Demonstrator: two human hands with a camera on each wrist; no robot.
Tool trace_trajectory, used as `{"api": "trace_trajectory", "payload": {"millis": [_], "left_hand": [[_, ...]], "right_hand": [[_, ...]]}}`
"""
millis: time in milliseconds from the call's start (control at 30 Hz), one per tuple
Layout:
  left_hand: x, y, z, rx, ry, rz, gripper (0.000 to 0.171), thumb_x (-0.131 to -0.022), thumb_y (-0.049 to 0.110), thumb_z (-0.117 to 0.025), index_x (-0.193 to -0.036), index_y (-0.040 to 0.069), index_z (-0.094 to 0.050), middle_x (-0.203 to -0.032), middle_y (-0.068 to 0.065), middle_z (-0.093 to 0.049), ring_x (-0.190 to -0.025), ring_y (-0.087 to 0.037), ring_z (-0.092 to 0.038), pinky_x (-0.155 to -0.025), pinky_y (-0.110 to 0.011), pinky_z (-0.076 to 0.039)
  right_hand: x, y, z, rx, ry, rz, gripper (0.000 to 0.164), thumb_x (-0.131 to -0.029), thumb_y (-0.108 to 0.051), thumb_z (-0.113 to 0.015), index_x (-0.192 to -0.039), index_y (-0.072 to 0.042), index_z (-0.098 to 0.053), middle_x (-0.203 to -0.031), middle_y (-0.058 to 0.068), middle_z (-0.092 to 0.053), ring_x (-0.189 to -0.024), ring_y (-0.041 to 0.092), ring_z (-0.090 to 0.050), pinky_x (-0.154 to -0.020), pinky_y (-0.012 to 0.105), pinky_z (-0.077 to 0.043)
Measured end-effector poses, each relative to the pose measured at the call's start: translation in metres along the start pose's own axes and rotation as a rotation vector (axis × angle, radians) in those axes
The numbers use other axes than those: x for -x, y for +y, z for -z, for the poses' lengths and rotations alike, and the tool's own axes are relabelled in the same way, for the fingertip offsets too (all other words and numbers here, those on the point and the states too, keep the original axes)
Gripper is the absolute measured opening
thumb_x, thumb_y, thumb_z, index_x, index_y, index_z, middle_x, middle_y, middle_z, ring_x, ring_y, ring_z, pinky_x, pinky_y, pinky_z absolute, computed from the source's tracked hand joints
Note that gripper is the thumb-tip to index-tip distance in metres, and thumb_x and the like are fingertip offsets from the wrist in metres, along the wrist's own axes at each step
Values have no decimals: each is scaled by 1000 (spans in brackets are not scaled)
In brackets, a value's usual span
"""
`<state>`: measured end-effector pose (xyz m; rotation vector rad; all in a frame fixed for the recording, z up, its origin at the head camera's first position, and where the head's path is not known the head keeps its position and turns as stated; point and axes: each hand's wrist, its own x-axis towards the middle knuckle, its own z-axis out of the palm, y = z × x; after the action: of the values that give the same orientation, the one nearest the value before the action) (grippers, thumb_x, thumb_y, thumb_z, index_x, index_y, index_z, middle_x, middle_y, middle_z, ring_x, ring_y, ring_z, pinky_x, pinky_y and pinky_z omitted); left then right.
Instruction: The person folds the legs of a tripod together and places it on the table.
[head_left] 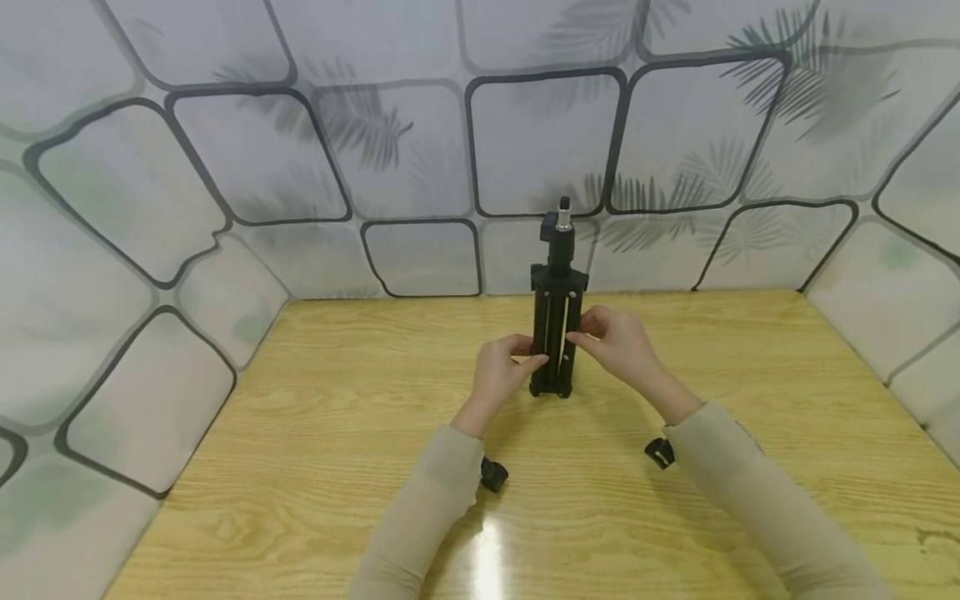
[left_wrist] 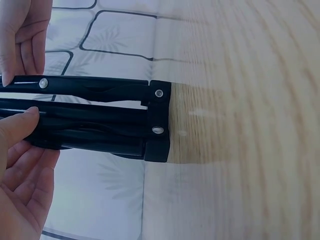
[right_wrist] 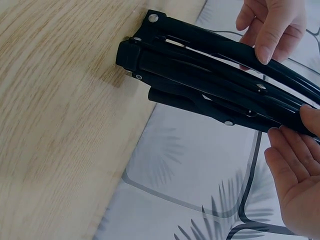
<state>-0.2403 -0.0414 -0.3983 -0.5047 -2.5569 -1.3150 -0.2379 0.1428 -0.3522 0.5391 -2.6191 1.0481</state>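
A: Where is the tripod, and how does it stand?
B: Folded, long axis close to upright, lower end on the tabletop. It lies between the two hands, ahead of the person.
A: State of the left hand?
B: Thumb and fingers pinch the tripod on its left side, thumb toward the front.
A: The right hand?
B: Likewise pinching, on the opposite side, at a slightly higher point.
A: Which is nearer?
B: Neither; both are in contact. The left is closer to the lower end.
A: Other items?
B: One small black piece beside the left sleeve, a second black piece beside the right sleeve. Function undetermined.
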Motion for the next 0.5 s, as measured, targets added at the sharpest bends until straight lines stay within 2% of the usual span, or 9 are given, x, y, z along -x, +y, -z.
{"api": "trace_trajectory", "payload": {"millis": [500], "left_hand": [[1, 0, -1, 18, 14, 1, 24, -79, 22, -68, -95, 6, -66, -87, -3, -66, -80, -13, -61, -61, -18, -48]], "right_hand": [[0, -2, 0, -16, -8, -13, 16, -81, -15, -66, -86, 0, -62, -84, 13, -65, -79, 27, -61, -72, 43, -48]]}}
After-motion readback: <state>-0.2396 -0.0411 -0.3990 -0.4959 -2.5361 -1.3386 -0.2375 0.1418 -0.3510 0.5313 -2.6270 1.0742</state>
